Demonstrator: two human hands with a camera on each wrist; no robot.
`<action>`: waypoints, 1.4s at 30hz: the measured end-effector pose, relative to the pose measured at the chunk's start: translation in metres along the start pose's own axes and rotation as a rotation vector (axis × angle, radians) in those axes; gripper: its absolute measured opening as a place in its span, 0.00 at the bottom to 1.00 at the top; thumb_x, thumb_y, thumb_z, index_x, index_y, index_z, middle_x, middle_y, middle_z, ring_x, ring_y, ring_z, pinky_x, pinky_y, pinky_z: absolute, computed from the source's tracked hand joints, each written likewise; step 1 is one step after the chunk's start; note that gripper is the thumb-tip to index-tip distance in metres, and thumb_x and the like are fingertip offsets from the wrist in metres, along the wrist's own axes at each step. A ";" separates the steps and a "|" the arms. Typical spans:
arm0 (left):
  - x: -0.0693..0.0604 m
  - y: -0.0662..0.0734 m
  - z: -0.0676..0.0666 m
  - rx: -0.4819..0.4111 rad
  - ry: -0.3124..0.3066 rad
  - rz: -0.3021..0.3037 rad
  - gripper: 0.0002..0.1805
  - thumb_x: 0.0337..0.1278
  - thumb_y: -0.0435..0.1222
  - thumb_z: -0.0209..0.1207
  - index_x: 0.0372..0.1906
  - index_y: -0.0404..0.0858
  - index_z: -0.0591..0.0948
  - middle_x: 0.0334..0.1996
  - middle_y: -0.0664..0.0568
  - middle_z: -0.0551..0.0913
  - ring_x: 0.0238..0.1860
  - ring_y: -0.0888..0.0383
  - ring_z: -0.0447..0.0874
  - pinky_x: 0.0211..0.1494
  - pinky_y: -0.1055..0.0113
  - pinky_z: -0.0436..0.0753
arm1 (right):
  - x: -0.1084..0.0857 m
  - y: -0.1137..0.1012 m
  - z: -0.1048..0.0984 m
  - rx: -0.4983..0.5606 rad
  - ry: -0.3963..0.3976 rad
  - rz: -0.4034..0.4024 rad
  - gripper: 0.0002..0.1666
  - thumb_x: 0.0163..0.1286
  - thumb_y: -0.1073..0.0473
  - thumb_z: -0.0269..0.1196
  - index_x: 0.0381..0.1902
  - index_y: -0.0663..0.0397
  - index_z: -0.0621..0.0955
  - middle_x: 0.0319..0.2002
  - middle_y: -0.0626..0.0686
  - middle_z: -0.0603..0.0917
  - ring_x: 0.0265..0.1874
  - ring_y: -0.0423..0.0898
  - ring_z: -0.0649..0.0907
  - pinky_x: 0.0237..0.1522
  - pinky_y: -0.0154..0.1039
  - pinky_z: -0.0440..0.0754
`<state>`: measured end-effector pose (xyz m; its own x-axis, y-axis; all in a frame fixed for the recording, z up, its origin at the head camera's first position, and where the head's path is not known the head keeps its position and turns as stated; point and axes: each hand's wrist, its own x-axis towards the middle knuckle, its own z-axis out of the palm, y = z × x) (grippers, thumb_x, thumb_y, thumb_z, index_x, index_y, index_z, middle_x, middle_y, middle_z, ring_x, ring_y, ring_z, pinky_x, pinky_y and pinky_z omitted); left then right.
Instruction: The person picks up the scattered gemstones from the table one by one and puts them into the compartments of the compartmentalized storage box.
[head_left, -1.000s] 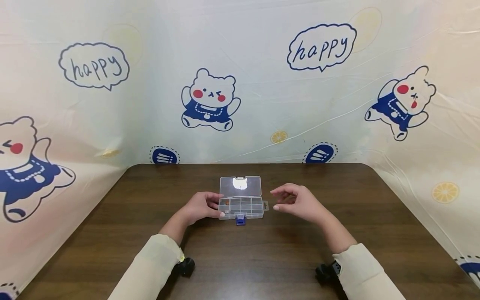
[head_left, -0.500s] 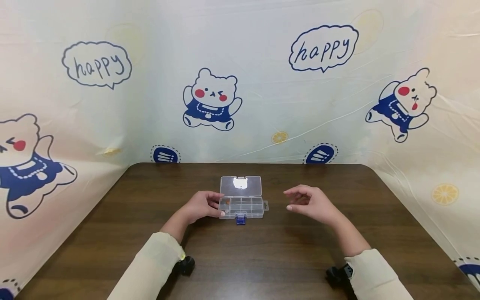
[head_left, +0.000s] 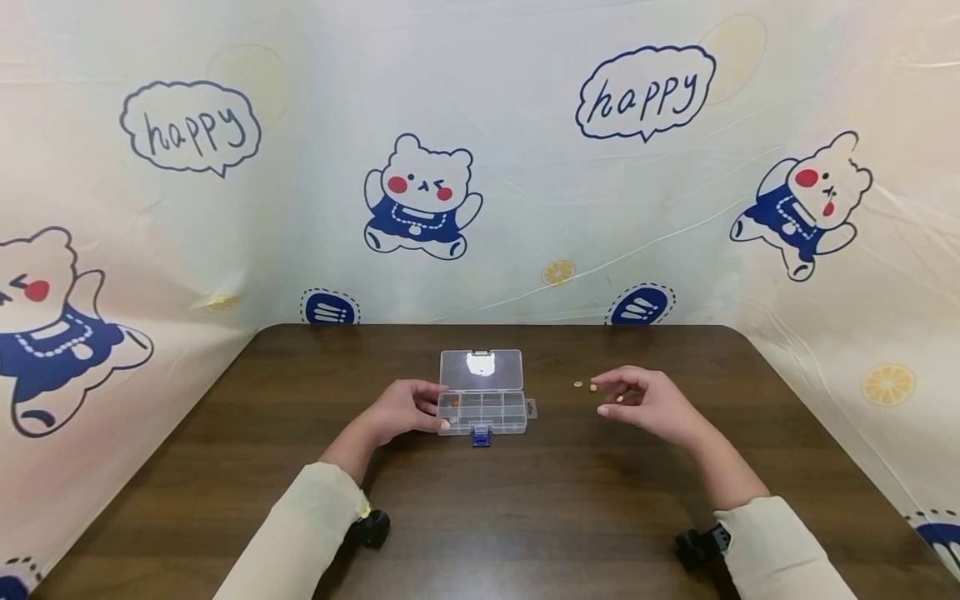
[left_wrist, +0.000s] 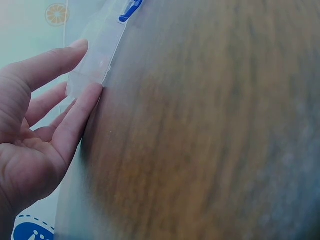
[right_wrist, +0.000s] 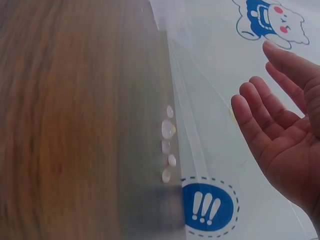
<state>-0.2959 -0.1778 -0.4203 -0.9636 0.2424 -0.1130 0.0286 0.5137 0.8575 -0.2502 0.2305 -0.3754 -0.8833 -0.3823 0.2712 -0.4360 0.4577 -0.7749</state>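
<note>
Clear plastic box (head_left: 506, 430) sat gripped by the left hand (head_left: 401, 411) while, right of the box, the loose-fingered right hand (head_left: 651, 405) risked scattering pale pellets (right_wrist: 167, 129) with one careless brush!

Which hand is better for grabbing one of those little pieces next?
Probably the right hand: it is beside the little pieces, and its fingers hold nothing I can see. The left hand is farther away, holding the left end of the clear box.

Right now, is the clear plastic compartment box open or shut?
Open: the clear rectangular plastic lid is swung back from the box, leaving it uncovered.
</note>
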 end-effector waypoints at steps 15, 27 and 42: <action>-0.002 -0.002 0.000 -0.021 0.000 -0.009 0.34 0.37 0.33 0.78 0.57 0.39 0.81 0.44 0.47 0.82 0.42 0.52 0.80 0.45 0.63 0.84 | -0.011 0.018 -0.016 0.000 0.011 0.022 0.24 0.57 0.63 0.74 0.52 0.58 0.82 0.46 0.62 0.84 0.39 0.48 0.84 0.39 0.37 0.84; -0.002 0.000 -0.001 -0.022 0.000 -0.008 0.34 0.38 0.32 0.77 0.58 0.39 0.81 0.46 0.46 0.82 0.43 0.52 0.80 0.45 0.62 0.84 | -0.015 0.032 -0.028 -0.026 0.036 0.113 0.24 0.58 0.61 0.73 0.52 0.61 0.82 0.48 0.65 0.83 0.40 0.51 0.83 0.37 0.36 0.83; 0.001 0.000 0.001 -0.023 0.000 -0.026 0.33 0.38 0.33 0.77 0.58 0.42 0.81 0.48 0.48 0.81 0.43 0.52 0.79 0.47 0.62 0.84 | -0.011 0.061 -0.041 -0.052 -0.150 0.181 0.23 0.58 0.65 0.72 0.51 0.67 0.81 0.42 0.62 0.84 0.35 0.48 0.82 0.37 0.35 0.83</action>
<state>-0.2967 -0.1765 -0.4210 -0.9639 0.2294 -0.1353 -0.0024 0.5004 0.8658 -0.2738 0.2958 -0.4018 -0.9143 -0.4031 0.0397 -0.2842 0.5686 -0.7719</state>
